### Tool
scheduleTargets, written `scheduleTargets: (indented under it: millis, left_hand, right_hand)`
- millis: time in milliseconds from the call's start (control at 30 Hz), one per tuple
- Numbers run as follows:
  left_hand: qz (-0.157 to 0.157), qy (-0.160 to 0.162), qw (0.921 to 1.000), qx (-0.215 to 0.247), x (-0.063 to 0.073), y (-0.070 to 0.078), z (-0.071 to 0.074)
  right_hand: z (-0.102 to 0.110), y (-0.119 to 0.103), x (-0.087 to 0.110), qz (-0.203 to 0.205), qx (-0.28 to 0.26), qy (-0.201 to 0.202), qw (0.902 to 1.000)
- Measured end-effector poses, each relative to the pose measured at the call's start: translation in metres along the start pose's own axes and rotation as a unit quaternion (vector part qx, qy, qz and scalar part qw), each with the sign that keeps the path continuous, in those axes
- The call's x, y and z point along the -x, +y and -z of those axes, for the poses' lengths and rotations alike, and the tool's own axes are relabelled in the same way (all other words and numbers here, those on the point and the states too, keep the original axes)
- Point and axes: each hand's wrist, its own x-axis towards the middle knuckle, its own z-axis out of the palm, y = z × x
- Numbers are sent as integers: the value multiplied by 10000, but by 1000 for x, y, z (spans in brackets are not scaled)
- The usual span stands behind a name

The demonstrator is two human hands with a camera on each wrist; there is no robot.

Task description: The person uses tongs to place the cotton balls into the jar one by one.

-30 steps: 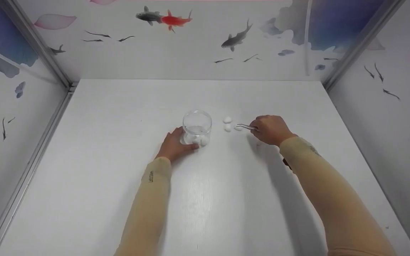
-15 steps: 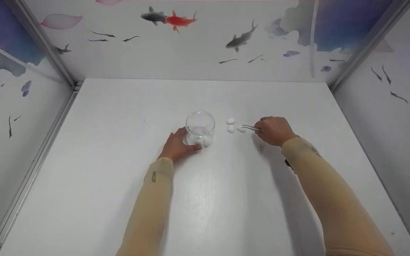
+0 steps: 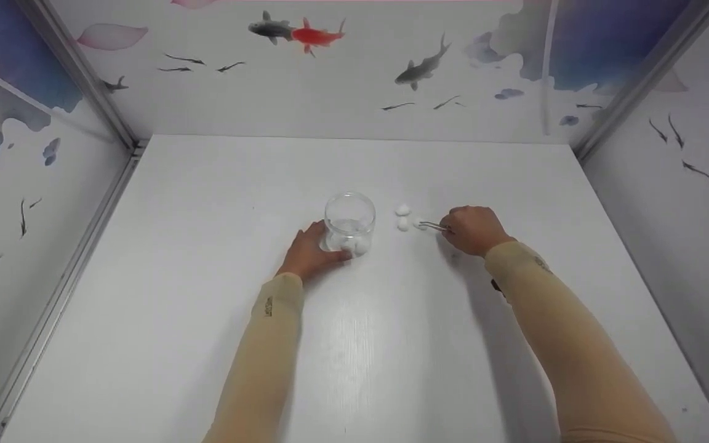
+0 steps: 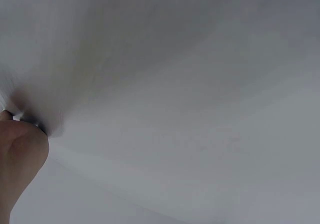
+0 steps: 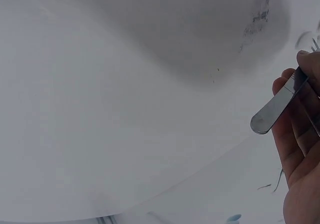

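Note:
A clear round jar (image 3: pixel 351 232) stands open-topped on the white table in the head view, with several white cotton balls (image 3: pixel 360 247) at its bottom. My left hand (image 3: pixel 311 252) holds the jar from its left side, thumb across the front; the left wrist view catches only part of this hand (image 4: pixel 22 156) at its edge. Metal tweezers (image 3: pixel 434 226) are pinched in my right hand (image 3: pixel 472 229), tips pointing left and right at a cotton ball (image 3: pixel 418 221). In the right wrist view, the flat rear end of the tweezers (image 5: pixel 274 111) sticks out past the fingers.
Two more cotton balls, one farther back (image 3: pixel 403 210) and one nearer (image 3: pixel 402 224), lie between the jar and the tweezers. Fish-patterned panels (image 3: pixel 354 74) border the white table (image 3: pixel 354 344) at the back and both sides.
The tweezer tips have come down slightly onto the rightmost cotton ball. My left hand stays on the jar. The whole head view has shifted a little.

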Motion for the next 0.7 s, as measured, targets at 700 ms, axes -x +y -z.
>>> scheduleTargets:
  millis: [700]
  left_hand:
    - [-157, 15, 9998, -95, 2, 4, 2]
  right_hand:
    - [11, -2, 4, 91, 82, 472, 9988]
